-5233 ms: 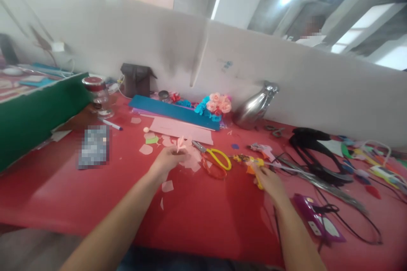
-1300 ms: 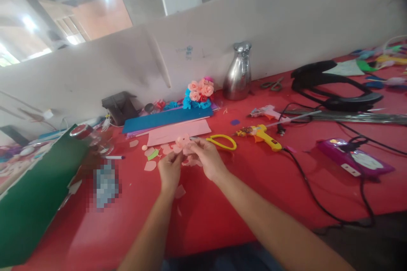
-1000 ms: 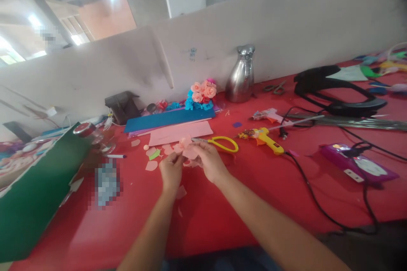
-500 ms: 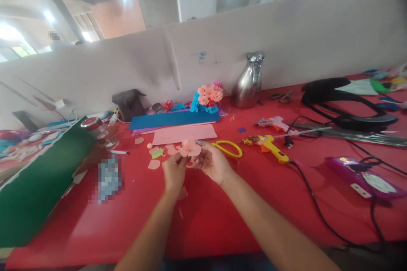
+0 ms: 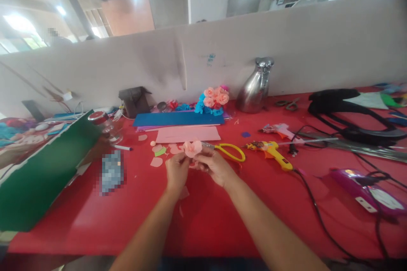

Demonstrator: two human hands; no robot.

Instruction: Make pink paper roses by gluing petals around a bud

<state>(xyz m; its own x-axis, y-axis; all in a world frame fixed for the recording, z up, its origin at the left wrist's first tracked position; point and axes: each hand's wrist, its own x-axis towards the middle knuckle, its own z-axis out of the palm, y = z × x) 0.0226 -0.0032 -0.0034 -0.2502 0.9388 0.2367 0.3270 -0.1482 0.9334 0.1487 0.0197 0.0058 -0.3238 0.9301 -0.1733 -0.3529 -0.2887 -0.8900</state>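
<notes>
Pink paper flower [image 5: 192,148], soft ruffled petals, pinched between both hands: left [image 5: 177,171], right [image 5: 215,166].

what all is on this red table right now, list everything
table: 1, red, under everything
paper flower: 1, pink, pinched between both hands
scissors: 1, yellow handles, right of the hands
glue gun: 1, yellow, right of the scissors
pink sheet: 1, pink, behind the hands
blue sheet: 1, blue, behind the pink sheet
flower bunch: 1, pink and blue, by the wall
jug: 1, silver, by the wall
petal scraps: several, pink, left of the hands
green board: 1, green, far left
left hand: 1, bare, on the flower
right hand: 1, bare, on the flower
</notes>
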